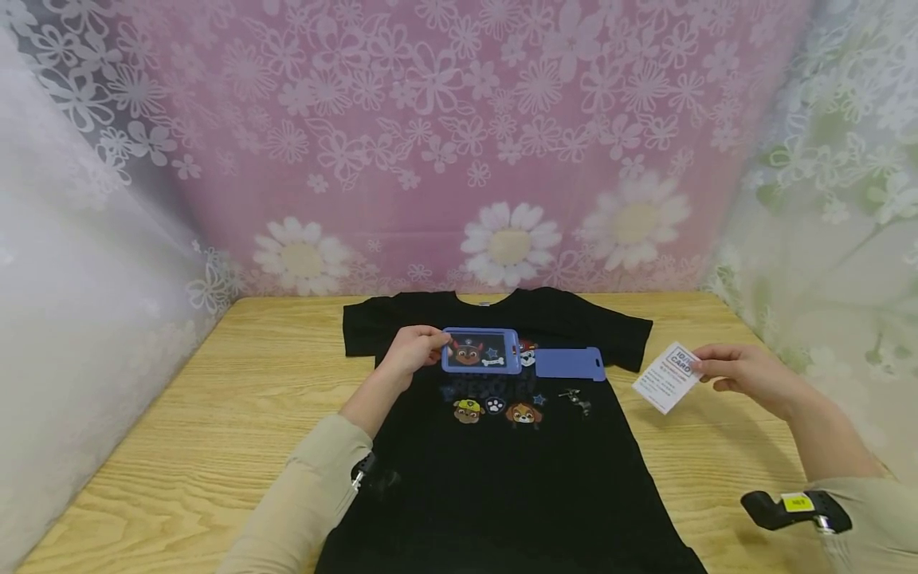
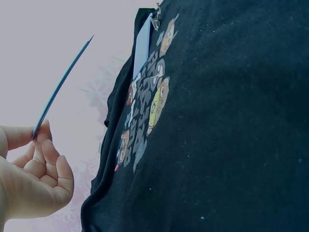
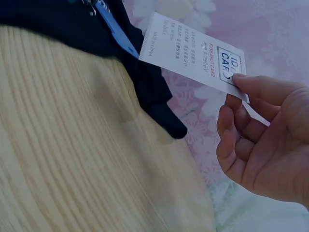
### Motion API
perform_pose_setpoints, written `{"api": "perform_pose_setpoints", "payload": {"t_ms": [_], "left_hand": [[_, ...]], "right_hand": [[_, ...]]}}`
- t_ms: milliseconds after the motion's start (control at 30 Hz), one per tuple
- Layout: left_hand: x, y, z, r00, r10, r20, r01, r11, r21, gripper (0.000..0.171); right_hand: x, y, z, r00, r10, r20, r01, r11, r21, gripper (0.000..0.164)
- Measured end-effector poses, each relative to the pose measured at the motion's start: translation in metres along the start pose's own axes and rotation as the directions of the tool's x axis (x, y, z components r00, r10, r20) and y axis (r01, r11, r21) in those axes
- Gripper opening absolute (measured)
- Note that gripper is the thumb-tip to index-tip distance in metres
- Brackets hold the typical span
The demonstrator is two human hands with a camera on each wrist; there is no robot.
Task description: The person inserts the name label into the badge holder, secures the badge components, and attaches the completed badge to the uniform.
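My left hand [image 1: 414,353] pinches one end of a blue card holder frame [image 1: 482,328], held above the shirt, whose printed dog face shows through the middle. Seen edge-on in the left wrist view, the frame [image 2: 60,87] is a thin tilted strip between thumb and fingers. Off to the right of the shirt, my right hand [image 1: 749,375] pinches a white paper card [image 1: 667,381] by its upper corner; "ID CARD" is printed on it. Flat on the black T-shirt [image 1: 516,486] lies a blue slotted panel [image 1: 570,363], just right of the frame.
A small metal clip [image 1: 576,401] rests on the shirt below the blue panel. The shirt is spread over a wooden table [image 1: 215,414]. A pink floral curtain [image 1: 402,159] stands behind the table, with pale cloth on both sides.
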State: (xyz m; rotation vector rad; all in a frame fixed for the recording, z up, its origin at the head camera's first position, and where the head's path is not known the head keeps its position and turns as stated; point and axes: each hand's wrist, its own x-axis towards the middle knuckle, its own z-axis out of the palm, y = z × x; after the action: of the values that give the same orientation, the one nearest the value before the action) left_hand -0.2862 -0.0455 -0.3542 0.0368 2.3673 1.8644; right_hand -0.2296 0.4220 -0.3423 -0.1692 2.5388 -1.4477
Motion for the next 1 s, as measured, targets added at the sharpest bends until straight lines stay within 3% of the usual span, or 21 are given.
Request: {"api": "perform_pose_setpoints", "payload": {"t_ms": [100, 233, 567, 700, 1000], "left_hand": [[-0.001, -0.001, 0.000, 1.000, 0.004, 0.000, -0.004, 1.000, 0.005, 0.028], [-0.002, -0.001, -0.001, 1.000, 0.009, 0.005, -0.009, 1.000, 0.009, 0.029], [0.000, -0.001, 0.000, 1.000, 0.003, -0.003, -0.003, 1.000, 0.008, 0.028], [0.000, -0.001, 0.001, 1.000, 0.003, -0.011, -0.003, 1.000, 0.004, 0.028], [0.001, -0.003, 0.001, 1.000, 0.010, -0.016, -0.010, 1.000, 0.000, 0.025]], "right_hand": [[0.002, -0.006, 0.004, 1.000, 0.011, -0.010, -0.011, 0.997, 0.070, 0.014], [0.006, -0.014, 0.009, 1.000, 0.008, -0.005, -0.006, 0.983, 0.184, 0.018], [0.021, -0.032, 0.026, 1.000, -0.008, 0.017, 0.000, 0.889, 0.458, 0.023], [0.026, -0.036, 0.034, 1.000, 0.001, 0.018, -0.010, 0.868, 0.497, 0.022], [0.039, -0.051, 0.055, 0.998, 0.055, 0.027, -0.062, 0.877, 0.476, 0.015]]}}
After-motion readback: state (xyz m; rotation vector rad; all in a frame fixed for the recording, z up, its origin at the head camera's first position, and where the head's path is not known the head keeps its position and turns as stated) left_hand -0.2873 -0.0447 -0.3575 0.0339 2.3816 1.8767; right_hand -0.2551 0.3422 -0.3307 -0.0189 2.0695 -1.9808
